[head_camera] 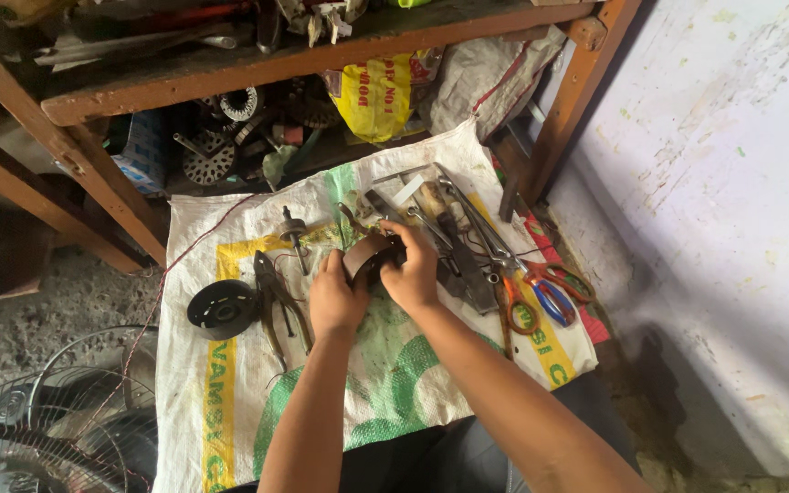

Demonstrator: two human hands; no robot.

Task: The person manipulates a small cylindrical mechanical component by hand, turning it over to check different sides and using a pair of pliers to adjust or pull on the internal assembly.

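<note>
Down at the lower left stood a fan guard point(38, 420), and on the woven sack point(230, 402) lay a round black cover point(222, 309) with pliers point(278, 297) just beside it. Next, the left hand point(335, 297) and the right hand point(410, 267) — both curled shut — gripped a dark round motor part point(369, 258) between them, above the sack's middle. Further right lay wrenches point(468, 228) and scissors point(545, 292).

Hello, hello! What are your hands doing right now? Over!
Left hand and right hand both in a grip on the dark round metal motor part. Black pliers beside the left hand, orange-handled scissors on the right. Nothing blocking.
</note>
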